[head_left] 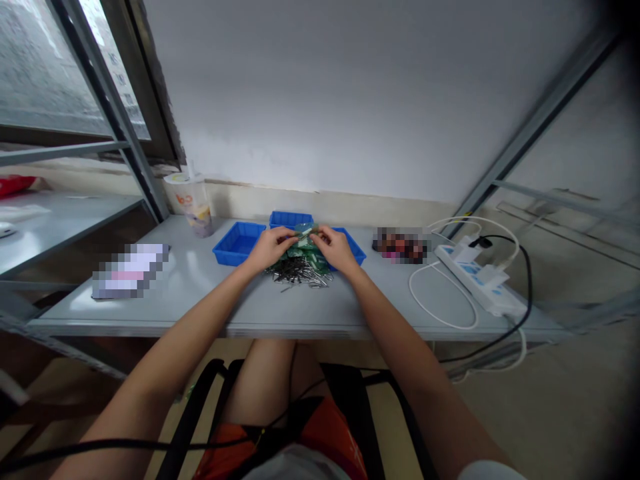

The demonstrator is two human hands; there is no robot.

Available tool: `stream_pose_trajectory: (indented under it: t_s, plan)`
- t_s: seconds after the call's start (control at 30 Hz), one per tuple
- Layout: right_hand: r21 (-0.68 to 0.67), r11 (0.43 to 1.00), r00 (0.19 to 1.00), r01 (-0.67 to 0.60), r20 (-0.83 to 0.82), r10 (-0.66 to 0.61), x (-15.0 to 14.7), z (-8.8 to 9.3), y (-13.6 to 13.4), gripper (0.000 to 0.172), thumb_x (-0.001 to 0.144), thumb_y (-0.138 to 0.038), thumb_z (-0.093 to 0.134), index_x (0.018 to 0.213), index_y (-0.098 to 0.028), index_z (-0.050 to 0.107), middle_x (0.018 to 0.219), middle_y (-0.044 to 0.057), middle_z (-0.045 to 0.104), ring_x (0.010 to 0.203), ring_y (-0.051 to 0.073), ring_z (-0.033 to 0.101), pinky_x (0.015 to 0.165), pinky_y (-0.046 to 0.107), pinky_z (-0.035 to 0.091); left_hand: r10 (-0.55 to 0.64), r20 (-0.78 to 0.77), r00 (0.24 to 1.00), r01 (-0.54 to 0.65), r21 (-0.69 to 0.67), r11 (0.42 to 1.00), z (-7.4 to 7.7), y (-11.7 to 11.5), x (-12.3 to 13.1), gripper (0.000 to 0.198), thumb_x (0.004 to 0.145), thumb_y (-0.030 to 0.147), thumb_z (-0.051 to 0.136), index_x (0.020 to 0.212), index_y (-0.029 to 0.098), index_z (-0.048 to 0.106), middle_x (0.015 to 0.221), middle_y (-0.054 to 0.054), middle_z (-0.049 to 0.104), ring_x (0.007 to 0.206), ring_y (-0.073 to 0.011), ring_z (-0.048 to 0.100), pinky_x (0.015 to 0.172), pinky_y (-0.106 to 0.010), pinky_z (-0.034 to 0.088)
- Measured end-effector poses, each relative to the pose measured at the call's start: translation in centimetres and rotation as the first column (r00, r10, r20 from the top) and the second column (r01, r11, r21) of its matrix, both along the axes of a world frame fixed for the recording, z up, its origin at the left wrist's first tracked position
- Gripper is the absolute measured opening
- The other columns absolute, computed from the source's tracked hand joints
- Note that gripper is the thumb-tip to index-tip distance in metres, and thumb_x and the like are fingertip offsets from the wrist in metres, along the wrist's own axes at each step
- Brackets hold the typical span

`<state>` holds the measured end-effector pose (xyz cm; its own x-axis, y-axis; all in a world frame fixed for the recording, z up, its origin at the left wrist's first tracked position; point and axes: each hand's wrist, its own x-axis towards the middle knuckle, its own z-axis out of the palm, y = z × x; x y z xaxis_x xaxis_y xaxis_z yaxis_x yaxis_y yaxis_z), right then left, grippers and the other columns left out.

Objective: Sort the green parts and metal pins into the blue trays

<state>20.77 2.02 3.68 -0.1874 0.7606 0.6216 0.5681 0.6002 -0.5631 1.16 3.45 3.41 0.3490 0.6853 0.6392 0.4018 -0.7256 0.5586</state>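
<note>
A crinkled green plastic bag is pinched near its top between my two hands. My left hand has its fingers closed at the bag's left side, and my right hand grips the right side. Just in front of the bag, a loose pile of thin metal pins lies on the table, dark on the left and shiny on the right. What the bag contains is too small to make out. Blue plastic trays surround the hands: a left tray, a back tray and a right tray, partly hidden by my right hand.
A lidded plastic cup with a straw stands at the back left. A phone lies on the left. To the right are a blurred dark object and a white power strip with plugs and looping cables.
</note>
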Motion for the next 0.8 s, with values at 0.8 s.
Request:
stream_pose_trajectory:
  t_s: [0.8]
  plan:
    - [0.005,1.000,1.000,0.001,0.024,-0.001,0.00,0.20,-0.07,0.020,0.084,-0.038,0.050,0.074,-0.021,0.055,0.064,-0.001,0.056,0.058,0.013,0.049,0.059,0.025,0.037,-0.006,0.004,1.000,0.006,0.006,1.000,0.00,-0.03,-0.06,0.020,0.083,0.031,0.055,0.088,0.016,0.068,0.083,-0.005,0.068,0.070,-0.0154,0.058,0.067,-0.028,0.044]
